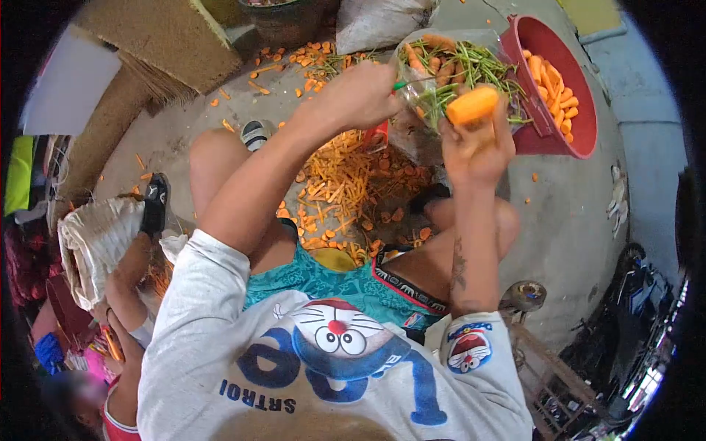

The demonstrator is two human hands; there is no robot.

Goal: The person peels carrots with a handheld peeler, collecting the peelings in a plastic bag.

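My left hand [368, 95] is closed around the green handle of a small knife [399, 86]; its thin blade points right and is only partly visible. In my right hand [479, 151] is a thick peeled orange carrot [473, 106], raised and gripped by its lower end. Just behind both hands lies a clear plastic bag [489, 40] with unpeeled carrots and green stems [478, 62]. Below them, between my legs, a heap of orange carrot peelings [338, 176] covers the floor. To the right of the bag, a red tub [588, 132] holds peeled carrots [555, 99].
Carrot slices [309, 55] are scattered on the concrete floor. A white sack [382, 26] and a dark bucket [283, 22] stand at the back. On the left, another person's hand [129, 345] holds a carrot beside a pale sack [99, 235]. A wooden frame [551, 382] stands lower right.
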